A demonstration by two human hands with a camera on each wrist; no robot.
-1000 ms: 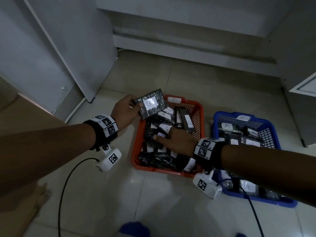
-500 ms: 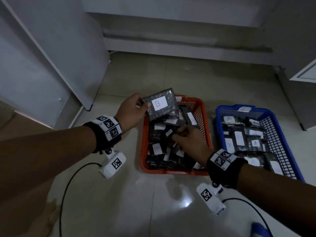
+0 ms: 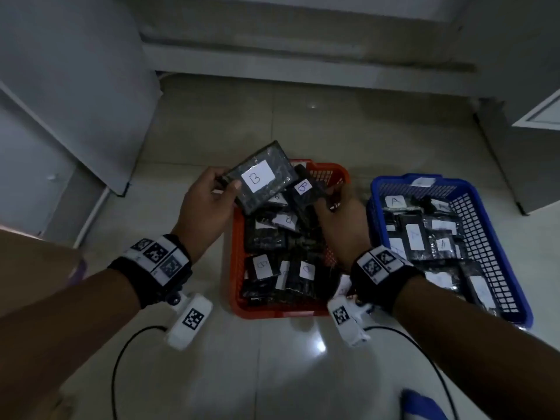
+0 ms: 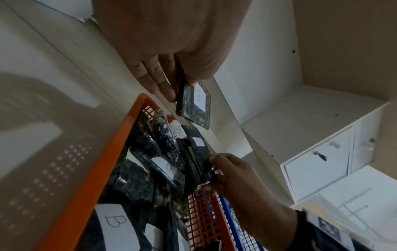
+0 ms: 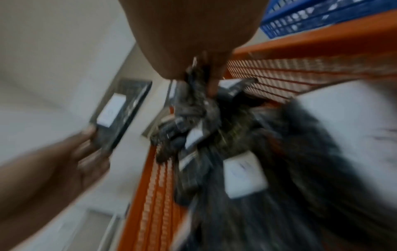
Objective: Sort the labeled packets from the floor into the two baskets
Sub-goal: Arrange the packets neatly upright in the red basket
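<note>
cables (image 3: 121,368): two black leads on the pale floor tiles, on the near side of the orange basket, one under each forearm.
wrist cameras (image 3: 189,321): white units with square black-and-white markers, hanging below both dark wristbands, just nearer than the orange basket's front rim.
orange basket (image 3: 236,268): on the floor between the two forearms; packed with dark packets whose white labels read b where legible.
blue basket (image 3: 497,237): right of the orange basket, side walls nearly touching; holds dark packets, the readable labels showing a.
right hand (image 3: 342,219): over the right half of the orange basket, fingers curled round the second b packet (image 3: 306,195), gripping it by one end; the right wrist view is blurred.
left hand (image 3: 209,201): at the orange basket's far left corner, thumb on top and fingers beneath, pinching the edge of the first b packet (image 3: 263,177).
first b packet: held above the far left corner of the orange basket, label up, tilted, clear of the pile.
second b packet: lifted above the pile, partly under the first b packet's right corner.
white cabinets (image 3: 75,86): beyond the orange basket, along the far wall and at left.
</note>
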